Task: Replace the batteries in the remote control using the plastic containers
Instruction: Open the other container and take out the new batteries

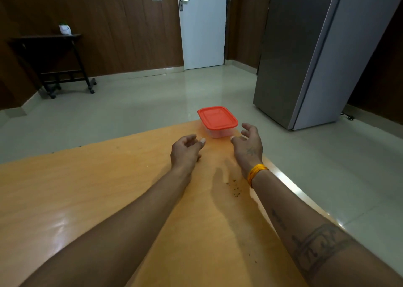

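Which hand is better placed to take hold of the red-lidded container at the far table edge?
Right, probably. The right hand sits open just beside the container, its fingers already alongside the near right corner. The left hand is loosely curled, holds nothing, and lies nearer the person, short of the container's near left corner.
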